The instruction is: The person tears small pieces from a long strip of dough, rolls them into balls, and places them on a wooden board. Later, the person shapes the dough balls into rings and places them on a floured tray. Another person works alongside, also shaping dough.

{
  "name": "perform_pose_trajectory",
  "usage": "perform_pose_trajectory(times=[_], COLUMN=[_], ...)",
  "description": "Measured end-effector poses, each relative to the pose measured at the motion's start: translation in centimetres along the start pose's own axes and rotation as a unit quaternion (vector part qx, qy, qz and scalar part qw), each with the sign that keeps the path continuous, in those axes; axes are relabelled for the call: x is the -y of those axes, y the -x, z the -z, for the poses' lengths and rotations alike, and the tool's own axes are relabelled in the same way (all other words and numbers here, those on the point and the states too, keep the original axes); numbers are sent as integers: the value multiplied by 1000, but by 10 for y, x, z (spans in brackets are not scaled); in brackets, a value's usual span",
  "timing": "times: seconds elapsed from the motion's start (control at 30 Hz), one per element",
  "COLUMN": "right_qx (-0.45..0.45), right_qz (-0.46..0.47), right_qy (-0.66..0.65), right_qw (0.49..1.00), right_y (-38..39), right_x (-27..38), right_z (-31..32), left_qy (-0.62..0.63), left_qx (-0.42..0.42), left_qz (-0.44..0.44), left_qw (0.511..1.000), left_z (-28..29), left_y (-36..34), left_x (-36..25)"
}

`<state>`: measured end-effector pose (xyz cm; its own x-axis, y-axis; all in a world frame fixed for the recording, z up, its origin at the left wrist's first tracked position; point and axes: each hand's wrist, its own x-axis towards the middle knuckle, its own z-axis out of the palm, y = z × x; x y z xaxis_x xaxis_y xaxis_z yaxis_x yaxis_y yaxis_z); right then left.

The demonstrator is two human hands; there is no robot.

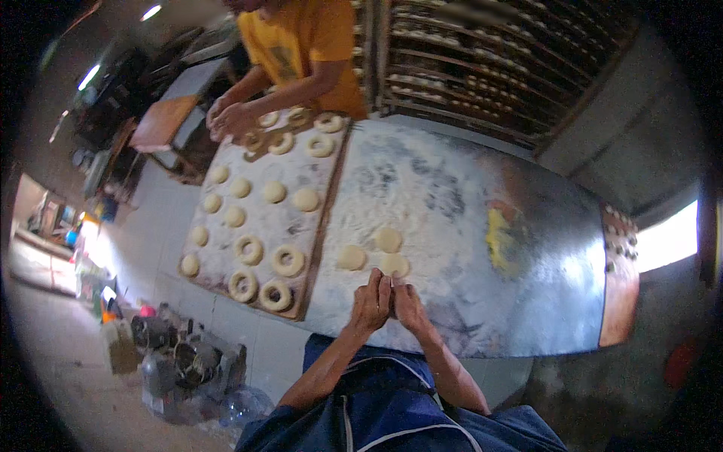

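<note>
My left hand [371,304] and my right hand [409,306] are close together over the near part of a flour-dusted metal worktable [542,248]. Their fingers are bent and drawn in, and whatever lies between them is hidden. Just beyond my fingertips is a pale dough ball [395,264], at or almost at the touch of my fingers. Another dough ball [388,239] sits right behind it, and a third dough ball [351,258] lies to the left. Loose flour [361,203] covers the surface around them.
To the left, a floured board [263,218] carries several dough balls [273,191] and dough rings [288,260]. A co-worker in a yellow shirt [301,38] holds both hands [228,120] over its far end. A yellow smear [501,237] marks the table's right. Racks [467,75] stand behind.
</note>
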<state>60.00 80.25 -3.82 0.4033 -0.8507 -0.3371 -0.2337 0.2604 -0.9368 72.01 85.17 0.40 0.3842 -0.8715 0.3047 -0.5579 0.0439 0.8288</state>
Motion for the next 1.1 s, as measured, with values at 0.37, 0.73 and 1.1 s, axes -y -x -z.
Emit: perform_pose_trajectory(times=[0.37, 0.73, 1.1], right_qx=[14, 91, 246], right_qz=[150, 78, 177], right_qy=[70, 77, 100], right_qw=[986, 990, 948], right_y=[30, 22, 7], right_x=[52, 59, 93], right_z=[-85, -196, -301], left_qy=[583, 336, 147], left_qx=[-128, -96, -199], left_qz=[253, 200, 0], left_qw=[761, 915, 969], left_z=[32, 187, 268], left_y=[37, 18, 33], left_x=[84, 98, 160])
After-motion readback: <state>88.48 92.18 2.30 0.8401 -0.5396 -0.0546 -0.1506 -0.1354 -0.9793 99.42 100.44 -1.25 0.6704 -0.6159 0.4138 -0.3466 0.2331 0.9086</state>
